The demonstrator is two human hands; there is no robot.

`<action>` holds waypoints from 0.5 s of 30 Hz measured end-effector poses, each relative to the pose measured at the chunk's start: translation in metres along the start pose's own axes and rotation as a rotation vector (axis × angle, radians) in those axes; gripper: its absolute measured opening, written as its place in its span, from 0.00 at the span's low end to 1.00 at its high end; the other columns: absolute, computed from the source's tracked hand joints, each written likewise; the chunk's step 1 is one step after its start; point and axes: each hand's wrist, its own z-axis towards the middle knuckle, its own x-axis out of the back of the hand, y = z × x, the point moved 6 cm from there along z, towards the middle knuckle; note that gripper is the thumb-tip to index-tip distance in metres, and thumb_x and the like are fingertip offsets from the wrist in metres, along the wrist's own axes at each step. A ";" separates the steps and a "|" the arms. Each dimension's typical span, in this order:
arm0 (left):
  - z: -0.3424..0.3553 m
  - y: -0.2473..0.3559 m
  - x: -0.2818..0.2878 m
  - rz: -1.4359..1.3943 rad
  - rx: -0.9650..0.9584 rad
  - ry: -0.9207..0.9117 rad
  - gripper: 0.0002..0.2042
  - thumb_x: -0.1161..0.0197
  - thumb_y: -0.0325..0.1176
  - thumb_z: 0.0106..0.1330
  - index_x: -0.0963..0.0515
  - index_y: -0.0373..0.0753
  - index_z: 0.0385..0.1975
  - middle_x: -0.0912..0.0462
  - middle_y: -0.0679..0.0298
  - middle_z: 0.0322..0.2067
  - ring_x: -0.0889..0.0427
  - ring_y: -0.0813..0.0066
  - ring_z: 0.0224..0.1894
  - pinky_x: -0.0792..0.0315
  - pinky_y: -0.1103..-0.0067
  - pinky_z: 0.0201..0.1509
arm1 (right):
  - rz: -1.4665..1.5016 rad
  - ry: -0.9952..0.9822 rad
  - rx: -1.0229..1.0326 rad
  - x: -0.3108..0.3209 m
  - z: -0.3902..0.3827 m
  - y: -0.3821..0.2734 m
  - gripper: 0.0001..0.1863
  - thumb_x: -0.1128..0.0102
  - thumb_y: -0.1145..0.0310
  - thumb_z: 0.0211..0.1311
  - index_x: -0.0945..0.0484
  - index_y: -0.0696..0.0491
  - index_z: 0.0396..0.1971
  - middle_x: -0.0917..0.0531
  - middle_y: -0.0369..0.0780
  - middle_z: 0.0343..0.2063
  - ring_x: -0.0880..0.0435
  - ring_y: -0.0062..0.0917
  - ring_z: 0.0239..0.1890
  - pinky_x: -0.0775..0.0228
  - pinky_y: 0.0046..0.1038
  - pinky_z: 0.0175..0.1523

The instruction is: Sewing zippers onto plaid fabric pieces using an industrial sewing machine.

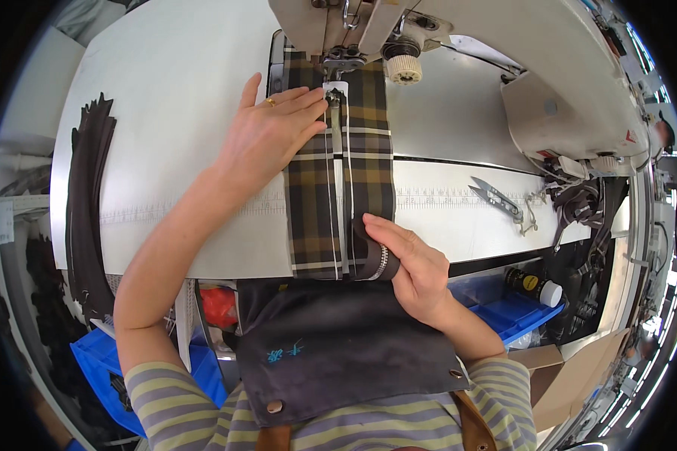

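A strip of brown-and-black plaid fabric [305, 225] lies under the sewing machine's presser foot [335, 72], with a white-edged lengthwise opening down its middle. My left hand [278, 128] rests on the fabric's upper left, fingers stretched, fingertips beside the narrow piece at the top of the opening. My right hand [414, 270] grips a dark zipper tape with metal teeth [377, 264] at the fabric's lower right, thumb and fingers pressed on it. Part of the tape is hidden under that hand.
Thread snips [496, 197] lie right of the fabric; dark zipper strips [86, 188] lie at the left. The machine body [564, 98] stands at upper right. Blue bins [504, 316] hang below the table edge, one holding a dark bottle [526, 283]. A cardboard box [579, 376] sits at lower right.
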 end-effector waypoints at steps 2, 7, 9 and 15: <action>0.002 -0.001 -0.001 0.039 -0.044 0.041 0.11 0.40 0.38 0.65 0.19 0.41 0.41 0.18 0.67 0.48 0.22 0.73 0.53 0.46 0.53 0.66 | 0.062 -0.118 0.002 0.001 0.004 -0.007 0.29 0.55 0.93 0.41 0.23 0.62 0.48 0.19 0.51 0.46 0.17 0.39 0.47 0.24 0.28 0.50; 0.004 -0.002 0.000 0.062 -0.093 0.035 0.11 0.38 0.38 0.62 0.19 0.42 0.41 0.18 0.69 0.48 0.22 0.76 0.52 0.47 0.51 0.66 | 0.206 -0.212 0.297 0.017 0.048 -0.051 0.23 0.48 0.88 0.41 0.20 0.63 0.42 0.18 0.51 0.44 0.15 0.34 0.39 0.21 0.27 0.38; 0.002 -0.005 0.001 0.049 -0.074 0.041 0.11 0.37 0.37 0.61 0.19 0.42 0.41 0.18 0.69 0.48 0.23 0.75 0.52 0.47 0.51 0.66 | 0.123 -0.222 0.527 0.019 0.075 -0.061 0.18 0.43 0.85 0.43 0.18 0.62 0.39 0.18 0.51 0.43 0.15 0.33 0.36 0.21 0.27 0.32; 0.002 -0.001 0.003 0.022 -0.077 0.029 0.10 0.37 0.31 0.57 0.19 0.41 0.39 0.20 0.69 0.50 0.24 0.74 0.53 0.48 0.48 0.66 | -0.184 -0.079 0.466 -0.002 0.130 0.018 0.14 0.40 0.88 0.43 0.21 0.57 0.32 0.17 0.40 0.37 0.16 0.30 0.35 0.24 0.23 0.36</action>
